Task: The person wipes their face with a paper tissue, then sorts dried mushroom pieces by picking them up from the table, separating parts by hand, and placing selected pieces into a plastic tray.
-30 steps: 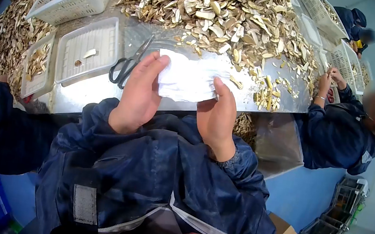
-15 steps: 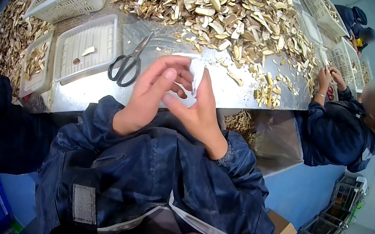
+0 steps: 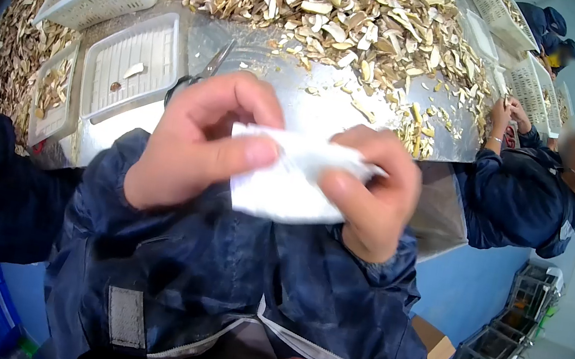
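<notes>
**White sheet (image 3: pixel 284 200) held up**

Left hand (image 3: pixel 192 147) and right hand (image 3: pixel 380 197) each pinch it between thumb and curled fingers, before the dark jacket (image 3: pixel 231 260). Beyond, partly hidden scissors (image 3: pixel 217 62) lie near a shallow tray (image 3: pixel 132 46); farther off spreads a heap of pale slices (image 3: pixel 360 19).

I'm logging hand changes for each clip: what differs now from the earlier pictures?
The left hand and right hand look larger, apparently raised nearer the camera. The white sheet, nearly edge-on half a second ago, now shows its broad side, pinched in both hands. The left hand now partly hides the scissors. The tray and heap of slices stayed put.
</notes>
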`<control>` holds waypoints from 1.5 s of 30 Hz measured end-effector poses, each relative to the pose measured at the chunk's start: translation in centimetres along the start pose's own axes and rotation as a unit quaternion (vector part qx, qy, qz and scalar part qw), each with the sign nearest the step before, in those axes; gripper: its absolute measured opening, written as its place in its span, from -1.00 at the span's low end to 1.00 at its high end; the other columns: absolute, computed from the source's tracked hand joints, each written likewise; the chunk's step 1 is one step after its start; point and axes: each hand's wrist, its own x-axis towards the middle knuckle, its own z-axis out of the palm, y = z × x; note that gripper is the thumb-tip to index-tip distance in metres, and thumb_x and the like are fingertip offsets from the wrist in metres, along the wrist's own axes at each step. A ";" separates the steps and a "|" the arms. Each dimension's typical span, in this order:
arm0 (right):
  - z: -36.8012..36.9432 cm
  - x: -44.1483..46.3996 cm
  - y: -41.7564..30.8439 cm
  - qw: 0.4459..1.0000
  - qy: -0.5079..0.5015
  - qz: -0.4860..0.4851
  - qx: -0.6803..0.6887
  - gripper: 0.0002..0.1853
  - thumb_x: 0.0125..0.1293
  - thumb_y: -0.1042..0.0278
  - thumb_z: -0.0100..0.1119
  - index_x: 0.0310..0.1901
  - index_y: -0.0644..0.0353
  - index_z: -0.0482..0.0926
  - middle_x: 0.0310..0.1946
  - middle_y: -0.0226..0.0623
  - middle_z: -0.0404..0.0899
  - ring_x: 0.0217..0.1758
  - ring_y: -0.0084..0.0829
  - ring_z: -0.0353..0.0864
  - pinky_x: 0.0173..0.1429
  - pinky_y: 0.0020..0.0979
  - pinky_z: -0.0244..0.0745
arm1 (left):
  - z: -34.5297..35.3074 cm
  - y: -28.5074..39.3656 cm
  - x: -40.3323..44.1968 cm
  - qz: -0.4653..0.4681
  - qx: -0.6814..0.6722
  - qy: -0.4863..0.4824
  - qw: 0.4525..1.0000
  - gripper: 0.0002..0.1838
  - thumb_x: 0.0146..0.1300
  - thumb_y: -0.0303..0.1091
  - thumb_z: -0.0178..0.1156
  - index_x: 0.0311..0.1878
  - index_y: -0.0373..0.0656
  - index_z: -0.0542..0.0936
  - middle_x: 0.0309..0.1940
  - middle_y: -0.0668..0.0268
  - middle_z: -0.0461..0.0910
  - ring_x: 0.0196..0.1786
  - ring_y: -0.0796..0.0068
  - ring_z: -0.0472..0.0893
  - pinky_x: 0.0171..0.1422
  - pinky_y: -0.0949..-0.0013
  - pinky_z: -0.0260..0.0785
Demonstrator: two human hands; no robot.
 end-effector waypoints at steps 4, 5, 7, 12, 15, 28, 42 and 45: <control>1.6 1.1 -2.6 0.937 -0.195 -0.230 0.175 -0.82 0.25 0.33 0.39 -0.18 0.11 0.59 -0.27 -0.27 0.57 -0.32 -0.39 0.58 -0.37 -0.41 0.45 | 5.8 5.0 -3.1 -0.096 0.152 0.064 0.982 -0.86 0.29 -0.39 0.32 -0.19 -0.23 0.60 -0.12 0.24 0.59 -0.09 0.53 0.52 -0.07 0.42 0.41; 2.4 0.8 -2.7 0.931 -0.183 -0.266 0.169 -0.84 0.28 0.30 0.36 -0.18 0.09 0.59 -0.24 -0.31 0.56 -0.26 -0.40 0.57 -0.35 -0.41 0.44 | 7.4 6.2 -4.1 -0.126 0.215 0.087 0.964 -0.86 0.28 -0.39 0.32 -0.20 -0.23 0.60 -0.06 0.21 0.59 -0.06 0.50 0.51 -0.05 0.39 0.41; 3.7 0.3 -2.8 0.918 -0.160 -0.326 0.159 -0.82 0.32 0.24 0.34 -0.18 0.08 0.57 -0.19 -0.34 0.54 -0.17 -0.41 0.54 -0.29 -0.39 0.42 | 10.0 7.9 -4.9 -0.167 0.346 0.128 0.915 -0.87 0.26 -0.39 0.33 -0.23 -0.21 0.61 0.05 0.14 0.59 0.00 0.44 0.48 0.00 0.33 0.43; 5.7 -2.9 -3.3 0.967 -0.002 -0.229 0.113 -0.80 0.33 0.10 0.34 -0.19 -0.03 0.58 -0.16 -0.36 0.52 -0.11 -0.37 0.47 -0.12 -0.34 0.38 | 9.2 -1.1 -2.1 0.422 -0.088 0.047 0.901 -0.77 0.18 -0.19 0.46 -0.27 -0.14 0.71 -0.28 0.36 0.54 -0.27 0.47 0.50 -0.18 0.42 0.43; 5.9 -2.8 -1.5 0.935 0.028 -0.337 0.102 -0.73 0.27 0.01 0.40 -0.20 -0.05 0.57 -0.19 -0.35 0.50 -0.18 -0.31 0.41 -0.08 -0.33 0.33 | 9.8 -1.5 -2.9 0.394 -0.090 0.096 0.909 -0.69 0.12 -0.16 0.51 -0.29 -0.14 0.62 -0.26 0.35 0.52 -0.31 0.45 0.48 -0.19 0.42 0.41; 8.9 -2.3 -1.1 0.910 0.149 -0.383 0.056 -0.74 0.28 0.13 0.32 -0.38 -0.01 0.43 -0.37 -0.35 0.40 -0.34 -0.39 0.18 -0.13 -0.35 0.16 | 9.5 -2.2 -0.5 0.518 0.009 0.037 0.855 -0.92 0.13 -0.37 0.42 -0.40 -0.11 0.70 -0.36 0.37 0.57 -0.37 0.45 0.49 -0.31 0.45 0.31; 7.6 -2.7 -2.5 0.936 0.119 -0.331 0.022 -0.78 0.42 0.15 0.04 -0.39 -0.03 0.52 -0.41 -0.52 0.45 -0.33 -0.43 0.42 -0.19 -0.21 0.23 | 14.3 -2.0 -2.9 0.346 -0.109 0.252 0.897 -0.76 0.26 -0.33 0.29 -0.45 0.00 0.41 -0.45 0.42 0.34 -0.44 0.46 0.32 -0.15 0.37 0.28; 7.1 -2.7 -2.8 0.943 0.111 -0.315 -0.001 -0.70 0.48 0.14 -0.05 -0.43 0.02 0.47 -0.44 -0.54 0.46 -0.38 -0.44 0.40 -0.15 -0.21 0.25 | 9.5 -3.2 -2.1 0.448 -0.018 0.067 0.891 -0.87 0.25 -0.33 0.32 -0.23 -0.05 0.55 -0.05 0.23 0.52 -0.05 0.38 0.38 -0.07 0.23 0.41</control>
